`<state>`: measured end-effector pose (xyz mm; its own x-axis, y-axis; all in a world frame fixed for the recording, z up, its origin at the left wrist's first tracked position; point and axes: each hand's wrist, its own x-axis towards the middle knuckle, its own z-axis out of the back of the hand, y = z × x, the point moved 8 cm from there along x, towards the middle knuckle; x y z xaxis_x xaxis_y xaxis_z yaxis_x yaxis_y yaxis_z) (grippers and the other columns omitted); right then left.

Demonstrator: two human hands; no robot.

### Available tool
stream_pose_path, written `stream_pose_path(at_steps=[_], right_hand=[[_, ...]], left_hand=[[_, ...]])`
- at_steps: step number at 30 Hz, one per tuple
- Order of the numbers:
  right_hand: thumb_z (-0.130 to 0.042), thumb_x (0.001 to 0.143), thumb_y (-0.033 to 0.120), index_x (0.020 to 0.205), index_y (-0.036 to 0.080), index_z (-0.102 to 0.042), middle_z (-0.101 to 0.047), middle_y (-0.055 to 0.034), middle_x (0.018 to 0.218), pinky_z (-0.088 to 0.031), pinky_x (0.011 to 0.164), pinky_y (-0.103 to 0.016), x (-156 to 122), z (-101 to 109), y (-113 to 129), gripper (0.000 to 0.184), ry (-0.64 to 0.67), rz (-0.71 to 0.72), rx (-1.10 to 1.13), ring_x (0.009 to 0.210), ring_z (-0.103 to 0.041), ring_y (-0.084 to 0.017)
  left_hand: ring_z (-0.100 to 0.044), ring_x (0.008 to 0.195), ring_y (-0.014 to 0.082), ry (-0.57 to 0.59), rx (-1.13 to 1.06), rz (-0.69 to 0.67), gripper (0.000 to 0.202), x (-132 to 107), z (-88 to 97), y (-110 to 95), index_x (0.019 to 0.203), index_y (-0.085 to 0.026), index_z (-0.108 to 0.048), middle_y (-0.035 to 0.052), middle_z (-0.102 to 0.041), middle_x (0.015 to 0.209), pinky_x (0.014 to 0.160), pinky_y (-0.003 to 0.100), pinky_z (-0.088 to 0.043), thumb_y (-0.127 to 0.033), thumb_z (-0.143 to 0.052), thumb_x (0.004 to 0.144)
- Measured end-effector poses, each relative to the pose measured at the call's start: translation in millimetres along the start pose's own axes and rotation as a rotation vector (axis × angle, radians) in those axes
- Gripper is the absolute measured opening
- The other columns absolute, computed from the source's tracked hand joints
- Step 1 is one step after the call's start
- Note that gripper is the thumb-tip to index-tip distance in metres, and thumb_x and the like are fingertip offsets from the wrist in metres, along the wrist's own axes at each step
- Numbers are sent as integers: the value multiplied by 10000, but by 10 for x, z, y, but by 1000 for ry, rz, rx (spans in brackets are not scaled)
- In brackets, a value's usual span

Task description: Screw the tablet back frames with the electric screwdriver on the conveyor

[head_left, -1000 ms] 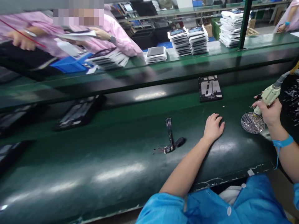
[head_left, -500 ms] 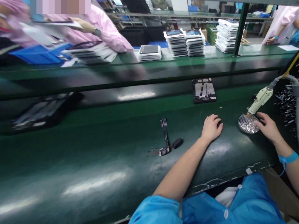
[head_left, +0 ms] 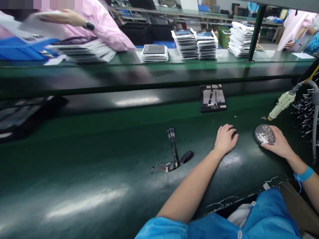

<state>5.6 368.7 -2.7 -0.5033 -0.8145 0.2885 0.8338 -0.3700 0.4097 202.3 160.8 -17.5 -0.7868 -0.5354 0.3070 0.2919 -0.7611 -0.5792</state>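
My left hand (head_left: 225, 138) lies on the green bench (head_left: 104, 149) with its fingers a little apart and nothing in it. My right hand (head_left: 279, 142) grips the near right side of a round silvery dish (head_left: 264, 134), whose face has a honeycomb pattern. The dish looks slightly tilted. Just beyond it hangs a pale electric screwdriver (head_left: 282, 105), its tip apart from the dish. Small bits (head_left: 263, 118), perhaps screws, lie near that tip. Past my left hand is an opened tablet-like device (head_left: 213, 98) with its insides showing.
A small circuit board with a ribbon cable (head_left: 172, 164) and a black oval part (head_left: 186, 156) lie left of my forearm. Another dark device (head_left: 20, 114) is blurred at far left. Stacks of white-wrapped tablets (head_left: 186, 44) stand on the shelf beyond, near a co-worker's pink sleeve (head_left: 109, 31).
My right hand has closed around the dish's edge, and the dish has tipped a little. The screwdriver's tip now stands clear of it. My left hand stays flat. The view has shifted slightly right.
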Motion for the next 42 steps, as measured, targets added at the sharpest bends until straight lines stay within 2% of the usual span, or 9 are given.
stream_pose_path(at_steps=[7,15,23,33,38,42], right_hand=[[-690,753,832,1539,155,-419,-379,-209,1583,-342,1233,-597,-50,8,12,1072,2,5,-42,1477,-360,-417],[-687,763,830,1479,155,-490,-496,-200,1470,-401,1201,-566,-44,94,51,1004,-67,55,-52,1385,-470,-393],[-648,743,895,1475,167,-502,-477,-196,1485,-411,1191,-574,-47,96,-10,1043,-61,37,-60,1386,-467,-406],[-668,770,855,1472,227,-506,-466,-160,1507,-413,1200,-570,-45,99,36,956,4,66,-20,1404,-461,-390],[-692,769,836,1469,224,-518,-441,-162,1539,-401,1212,-574,-60,99,-21,946,21,83,-8,1425,-447,-393],[-623,850,805,1456,197,-531,-426,-180,1554,-426,1185,-584,-63,92,8,863,10,131,-28,1428,-442,-401]], left_hand=[[-537,1378,323,-10,-14,-16,233,4,20,-30,1119,-203,-744,110,-668,1335,1214,590,-369,-315,-630,949],[-527,1388,325,-2,-31,-13,229,12,10,-27,1113,-207,-745,104,-666,1340,1226,600,-348,-313,-629,947],[-510,1415,298,55,-9,41,237,10,32,-43,1138,-206,-741,83,-660,1364,1258,547,-321,-315,-624,963],[-496,1432,299,75,6,49,250,-4,33,-42,1161,-205,-736,79,-655,1386,1258,547,-318,-311,-620,967],[-493,1436,294,72,-4,45,254,-6,40,-39,1161,-205,-737,82,-653,1386,1266,548,-307,-314,-614,968],[-499,1428,293,77,-5,46,247,-6,33,-26,1150,-208,-739,84,-657,1377,1256,548,-325,-315,-612,968]])
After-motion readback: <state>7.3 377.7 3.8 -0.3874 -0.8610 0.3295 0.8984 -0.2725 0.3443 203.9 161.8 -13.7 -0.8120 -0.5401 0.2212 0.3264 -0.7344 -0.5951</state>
